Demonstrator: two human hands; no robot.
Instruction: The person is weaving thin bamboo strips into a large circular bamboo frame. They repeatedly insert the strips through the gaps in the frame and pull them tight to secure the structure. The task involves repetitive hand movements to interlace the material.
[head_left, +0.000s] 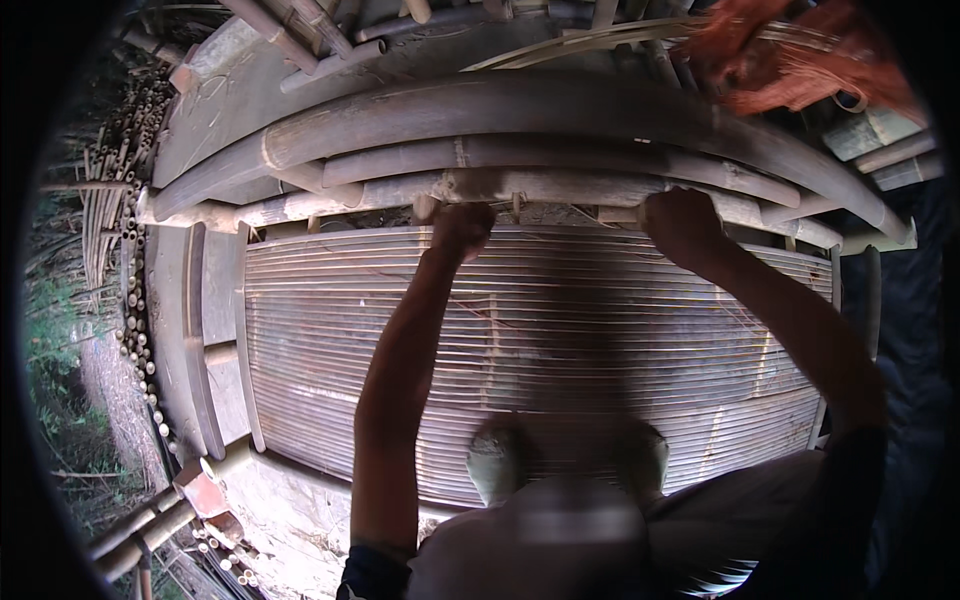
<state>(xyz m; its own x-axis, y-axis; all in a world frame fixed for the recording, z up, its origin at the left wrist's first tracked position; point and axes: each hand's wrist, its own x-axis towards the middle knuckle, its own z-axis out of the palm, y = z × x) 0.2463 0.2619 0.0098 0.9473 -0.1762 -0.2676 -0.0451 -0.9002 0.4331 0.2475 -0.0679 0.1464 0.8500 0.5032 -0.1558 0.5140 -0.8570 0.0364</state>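
A slatted bamboo panel stretches beneath both my arms, its thin strips running from left to right. At its far edge my left hand is closed and slightly blurred, close to a long bamboo pole. A small pale end shows beside that fist, too unclear to name. Farther right, my right hand is also closed, by the same pole and the panel's far edge. A short light piece shows just left of it. What either fist grips is hidden by the fingers.
Thick bamboo poles lie across beyond the panel. Reddish-orange fibrous material hangs at the far right. Stacked bamboo and greenery line the left side. Upright side slats stand left of the panel. My feet are at its near edge.
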